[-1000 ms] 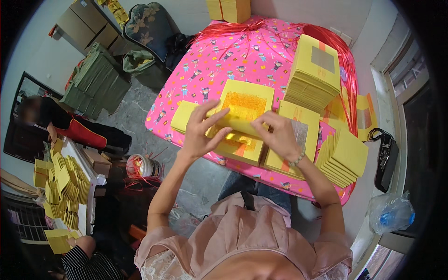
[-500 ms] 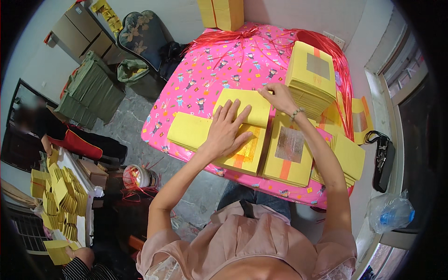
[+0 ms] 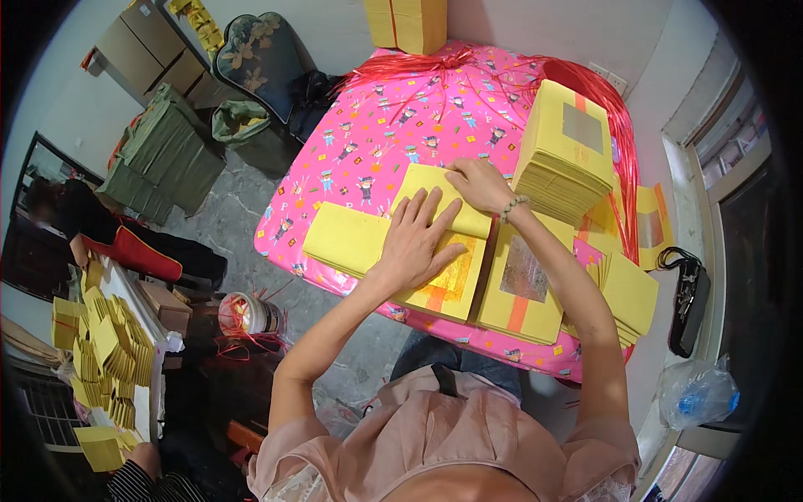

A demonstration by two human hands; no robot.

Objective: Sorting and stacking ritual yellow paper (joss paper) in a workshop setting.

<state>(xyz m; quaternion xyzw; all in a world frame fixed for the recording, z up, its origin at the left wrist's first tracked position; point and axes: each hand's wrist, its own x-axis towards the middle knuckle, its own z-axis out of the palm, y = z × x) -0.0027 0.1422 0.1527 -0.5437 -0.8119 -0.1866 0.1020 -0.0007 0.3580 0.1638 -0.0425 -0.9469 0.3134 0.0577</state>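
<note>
A yellow paper sheet, folded over into a smooth flap [image 3: 427,177], lies across the far half of a low, squared stack of yellow paper [image 3: 458,301] near the middle of the surface's near edge. The left hand [image 3: 418,238] rests palm down on it, fingers spread wide and pointing toward the far edge, pressing from above and grasping nothing. Beneath its thumb side shows a shiny golden-orange foil patch [image 3: 456,261] on the stack's near half. The right hand [image 3: 481,184] sits at the flap's far right corner, fingers bent; whether they pinch the paper I cannot tell (the fingertips are partly hidden). A beaded bracelet [image 3: 514,206] circles that wrist.

The surface wears a glossy pink cloth printed with small cartoon figures [image 3: 368,138]. Just left of the hands, toward the left edge, lies a pile of folded yellow paper [image 3: 341,238]. Just to the right, reaching the near edge, is a yellow stack with a silver foil square and an orange stripe [image 3: 514,293]. Behind that, toward the right edge, stands a tall yellow paper stack with a grey square on top [image 3: 565,138]. Overlapping folded yellow sheets [image 3: 627,301] fan out at the near right corner. Bundled red plastic strips [image 3: 435,63] lie along the far edge, beside an upright yellow block with an orange band [image 3: 410,25].
</note>
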